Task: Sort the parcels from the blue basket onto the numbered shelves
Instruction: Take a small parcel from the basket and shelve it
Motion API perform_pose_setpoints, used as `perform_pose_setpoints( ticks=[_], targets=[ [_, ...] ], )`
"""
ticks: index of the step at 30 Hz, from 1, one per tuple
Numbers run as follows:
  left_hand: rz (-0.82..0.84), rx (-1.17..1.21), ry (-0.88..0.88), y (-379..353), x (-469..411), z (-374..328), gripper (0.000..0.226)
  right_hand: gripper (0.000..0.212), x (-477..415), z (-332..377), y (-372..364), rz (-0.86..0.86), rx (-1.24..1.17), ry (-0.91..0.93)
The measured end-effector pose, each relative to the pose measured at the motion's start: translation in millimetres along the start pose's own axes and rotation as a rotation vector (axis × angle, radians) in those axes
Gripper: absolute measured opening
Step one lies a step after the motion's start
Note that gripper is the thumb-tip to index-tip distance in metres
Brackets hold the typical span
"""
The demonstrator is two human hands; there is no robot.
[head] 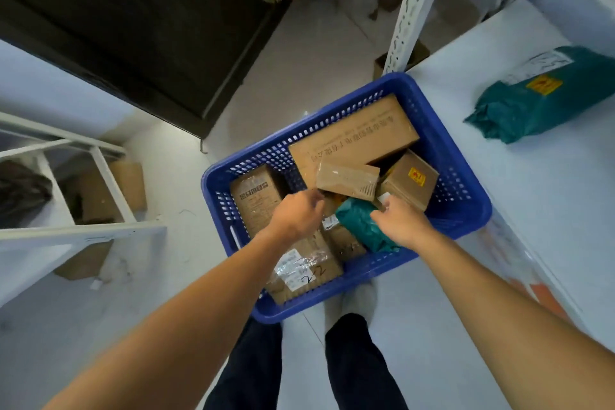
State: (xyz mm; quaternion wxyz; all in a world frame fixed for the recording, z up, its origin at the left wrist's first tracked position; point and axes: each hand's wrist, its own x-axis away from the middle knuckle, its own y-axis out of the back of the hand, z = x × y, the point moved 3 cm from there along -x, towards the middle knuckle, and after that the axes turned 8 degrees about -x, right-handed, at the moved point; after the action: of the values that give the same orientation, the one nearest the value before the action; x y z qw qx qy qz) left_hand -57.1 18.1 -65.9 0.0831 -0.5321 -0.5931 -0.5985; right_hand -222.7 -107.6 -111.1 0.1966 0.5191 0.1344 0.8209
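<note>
Bare forearms reach in from the bottom of the frame, above dark trousers and a grey shoe. Left hand point(297, 212), centre frame, fingers curled at the near corner of a small box point(347, 180); whether it grips, cannot tell. Right hand point(401, 222) curled over a teal bag point(362, 224), thumb near a white label; grip also unclear. Both inside the blue basket point(466, 210), centre right, which holds several cardboard parcels: a long box point(356, 136) at the far side, one with a yellow sticker point(411, 180), one marked "2-2" point(304, 271) nearest. Basket's far right corner sits by a white shelf point(549, 193), right of frame, where a second teal parcel point(539, 100) lies.
</note>
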Motion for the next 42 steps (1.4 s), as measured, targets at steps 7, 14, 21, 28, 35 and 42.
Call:
perform_pose_setpoints(
  ticks=[7, 14, 21, 28, 35, 42],
  targets=[
    [-0.018, 0.159, 0.136, -25.1, -86.6, 9.3, 0.055, 0.064, -94.4, -9.3, -28.8, -0.010, -0.367, -0.100],
    [0.122, 0.479, 0.187, -21.9, -92.8, 26.7, 0.042, 0.033, -82.2, 3.5, -36.1, -0.147, -0.742, -0.146],
    [0.115, 0.569, 0.081, 45.4, -3.0, 16.6, 0.039, 0.020, 15.5, 56.5, -5.7, -0.225, -0.844, -0.102],
    [0.015, 0.554, -0.021, 146.9, 97.6, -0.5, 0.020, 0.033, 160.2, 137.0, 42.1, -0.380, -0.930, -0.062],
    [-0.008, 0.594, -0.256, 247.4, 198.2, -79.6, 0.028, 0.034, 326.7, 181.3, 110.7, -0.715, -0.924, 0.006],
    [0.099, 0.641, -0.609, 310.4, 317.5, -155.4, 0.035, 0.023, 478.6, 199.9, 175.9, -0.982, -0.954, 0.165]
  ],
)
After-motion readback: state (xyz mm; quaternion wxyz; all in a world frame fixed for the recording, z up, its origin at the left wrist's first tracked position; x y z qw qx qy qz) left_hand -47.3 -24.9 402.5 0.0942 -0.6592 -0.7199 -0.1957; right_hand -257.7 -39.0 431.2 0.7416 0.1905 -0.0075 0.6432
